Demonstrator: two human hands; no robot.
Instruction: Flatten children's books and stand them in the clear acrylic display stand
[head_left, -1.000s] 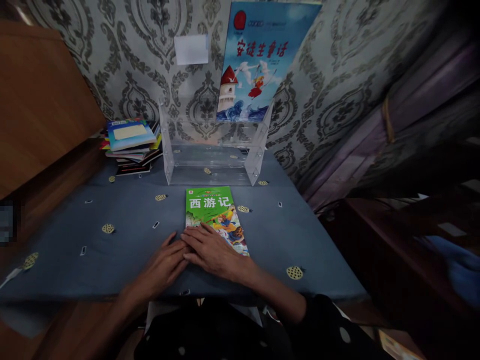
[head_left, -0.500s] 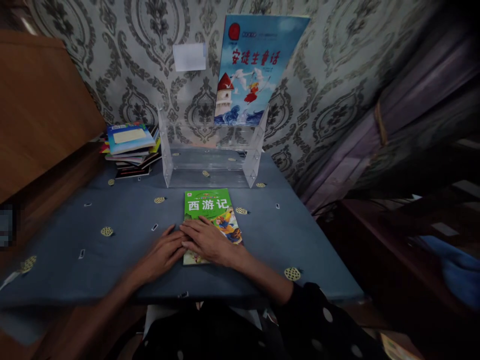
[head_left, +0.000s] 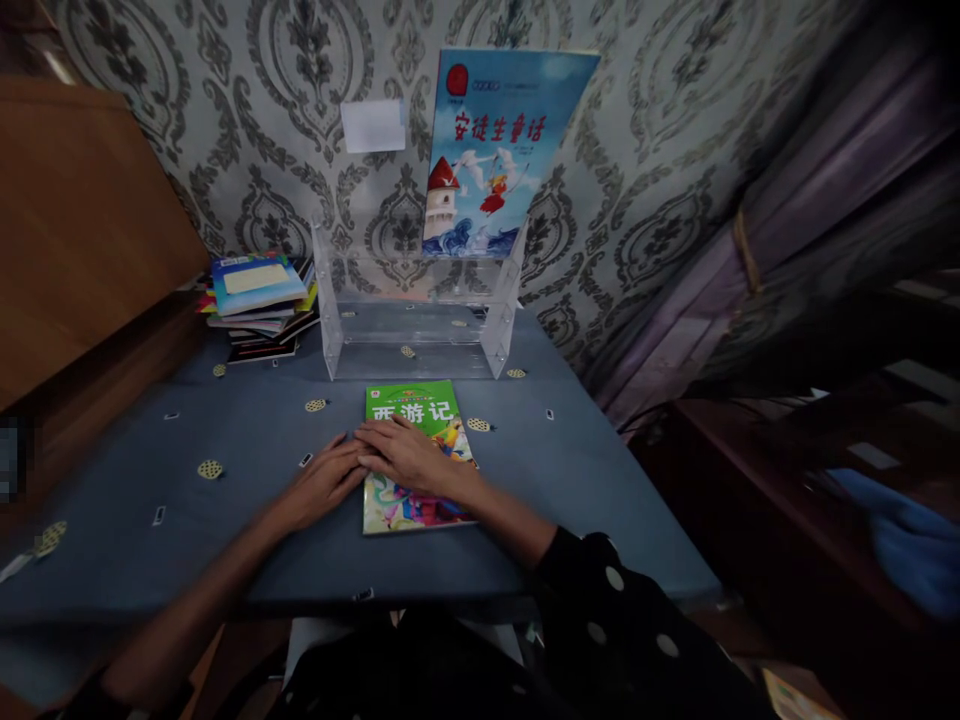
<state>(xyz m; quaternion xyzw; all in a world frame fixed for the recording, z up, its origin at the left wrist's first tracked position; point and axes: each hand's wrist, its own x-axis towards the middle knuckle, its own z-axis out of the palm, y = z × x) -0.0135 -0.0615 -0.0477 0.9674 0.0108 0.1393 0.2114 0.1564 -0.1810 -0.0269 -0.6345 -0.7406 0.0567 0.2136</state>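
Note:
A green book (head_left: pixel 427 510) with a colourful picture on its cover lies flat near the front middle of the table. Across its upper part rests my right hand (head_left: pixel 409 455), fingers stretched out and covering some of the cover and title. My left hand (head_left: pixel 326 485) lies at the book's left edge, fingers extended, its tips meeting or tucked under those of the right hand. Neither hand grips anything. Behind the book stands a clear stepped rack (head_left: pixel 416 355), with a blue picture book (head_left: pixel 510 160) upright on its rear right.
A stack of books (head_left: pixel 259 300) sits at the back left beside a wooden panel (head_left: pixel 82 230). The table (head_left: pixel 570 500) wears a grey-blue cloth printed with pineapples. A white card (head_left: pixel 373 126) shows against the patterned wall. A tied purple curtain (head_left: pixel 690 310) hangs at right.
Both hands have slid a little farther up the green book, showing more of its lower cover and hiding part of the title. The view has shifted slightly.

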